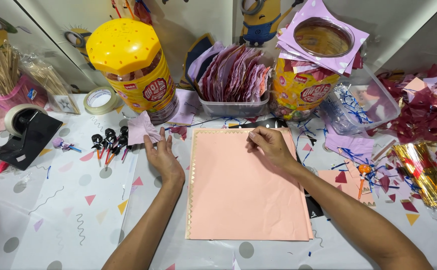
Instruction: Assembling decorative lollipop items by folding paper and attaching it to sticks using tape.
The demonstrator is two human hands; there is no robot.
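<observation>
A stack of salmon-pink paper sheets (243, 190) with a gold zigzag edge lies flat on the table in front of me. My right hand (271, 145) rests on the stack's top edge, fingers curled and pressing the paper. To the left of the stack, my left hand (162, 155) holds a small crumpled lilac paper piece (141, 131) by its lower edge.
A yellow-lidded candy jar (131, 70) stands at the back left, with a second jar (306, 85) under lilac paper squares at the back right. Between them is a clear tub of folded papers (233, 80). A black tape dispenser (26, 132), wrapped lollipops (109, 142), gold twist ties (423, 172) and paper scraps surround the stack.
</observation>
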